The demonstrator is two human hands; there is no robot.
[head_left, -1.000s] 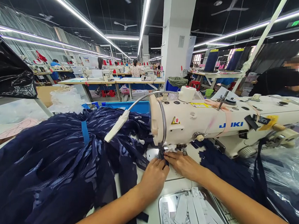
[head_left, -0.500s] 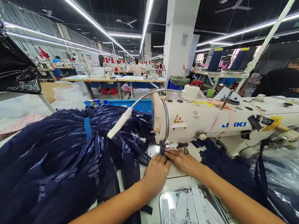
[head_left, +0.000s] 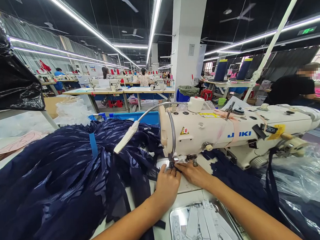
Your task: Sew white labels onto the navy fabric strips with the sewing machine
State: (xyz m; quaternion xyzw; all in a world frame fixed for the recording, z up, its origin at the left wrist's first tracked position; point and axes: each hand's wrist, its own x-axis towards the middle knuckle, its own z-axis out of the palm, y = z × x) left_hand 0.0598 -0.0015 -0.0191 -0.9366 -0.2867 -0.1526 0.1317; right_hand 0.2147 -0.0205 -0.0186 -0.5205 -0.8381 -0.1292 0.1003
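Observation:
My left hand (head_left: 168, 186) is at the needle area of a cream sewing machine (head_left: 197, 129), its fingers bent and closed on a small bit of navy fabric (head_left: 171, 165) under the presser foot. One left finger reaches forward over the metal plate (head_left: 161, 164). From the other side, my right hand (head_left: 192, 173) lies low beside the foot, fingers close together with their tips on the same fabric. Most of that piece is hidden by the fingers and the machine head.
A large heap of navy garments (head_left: 64, 173) tied with a blue strip lies left. In front sits a metal tray (head_left: 172, 222) of white labels (head_left: 204, 224). More navy fabric (head_left: 231, 177) and clear plastic (head_left: 297, 177) lie right. A bendable lamp (head_left: 126, 137) juts over the heap.
The view has swung slightly right. A left finger now stretches forward apart from the others. Both hands stay at the presser foot, and a person at far right shows more fully.

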